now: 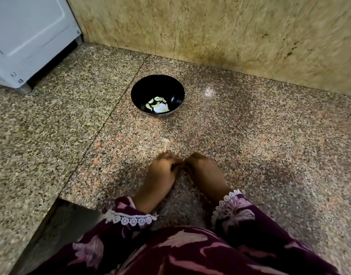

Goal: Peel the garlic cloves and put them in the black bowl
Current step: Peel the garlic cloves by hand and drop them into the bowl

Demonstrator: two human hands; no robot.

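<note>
- The left hand (162,171) is low over the speckled pink-and-grey granite countertop (250,135), its fingers curled inward towards the other hand; it is blurred, and what it grips, if anything, cannot be made out.
- The right hand (204,167) sits just beside it, fingers likewise curled, the fingertips of the two hands meeting at a small dark spot between them; whether a garlic clove is pinched there cannot be told.
- Both wrists come out of dark maroon floral sleeves edged with white lace (131,218), and the same cloth fills the bottom of the view.
- Just beyond the left hand's knuckles a small pale scrap, seemingly garlic skin or stem (165,144), lies on the counter, apart from both hands.
- Farther out, well apart from the hands, a round glossy black bowl (139,90) stands upright on the counter.
- Several pale yellowish peeled garlic cloves (157,104) lie together at the bottom of the bowl, beside a bright white patch that may be glare.
- Behind the bowl rises a mottled beige stone wall (210,32).
- At the far left a white appliance with a panelled front (29,36) rests on the counter.
</note>
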